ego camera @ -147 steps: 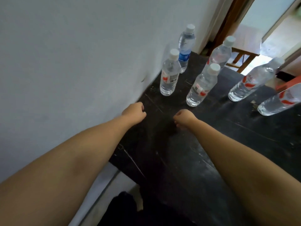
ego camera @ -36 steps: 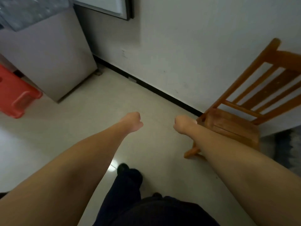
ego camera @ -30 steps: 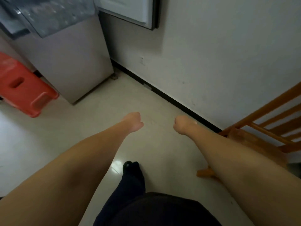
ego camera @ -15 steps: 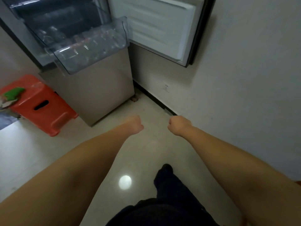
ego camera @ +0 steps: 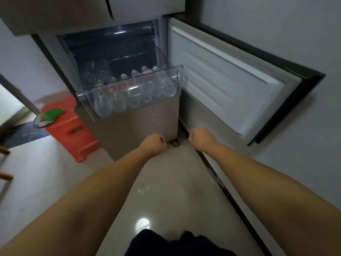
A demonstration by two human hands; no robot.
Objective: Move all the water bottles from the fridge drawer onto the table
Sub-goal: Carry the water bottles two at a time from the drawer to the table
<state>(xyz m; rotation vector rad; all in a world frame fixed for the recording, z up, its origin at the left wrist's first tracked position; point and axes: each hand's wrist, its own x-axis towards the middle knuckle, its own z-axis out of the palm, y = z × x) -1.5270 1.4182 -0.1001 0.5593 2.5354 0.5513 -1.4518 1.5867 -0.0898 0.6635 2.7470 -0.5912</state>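
Clear plastic forms the pulled-out fridge drawer (ego camera: 129,93), where the water bottles (ego camera: 132,91) lie packed side by side, necks toward the back, beside the swung-open door (ego camera: 230,89). Both the left hand (ego camera: 153,145) and the right hand (ego camera: 202,138) are curled into empty fists, well short of the drawer. The person probably does best to step closer, uncurl the fingers, and lift the nearest bottles by their bodies over the front lip.

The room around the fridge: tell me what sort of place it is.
Probably a home kitchen or utility corner. A fridge stands against a plain wall with its door swung open, its clear drawer is pulled out full of water bottles, and a red plastic stool sits beside it.
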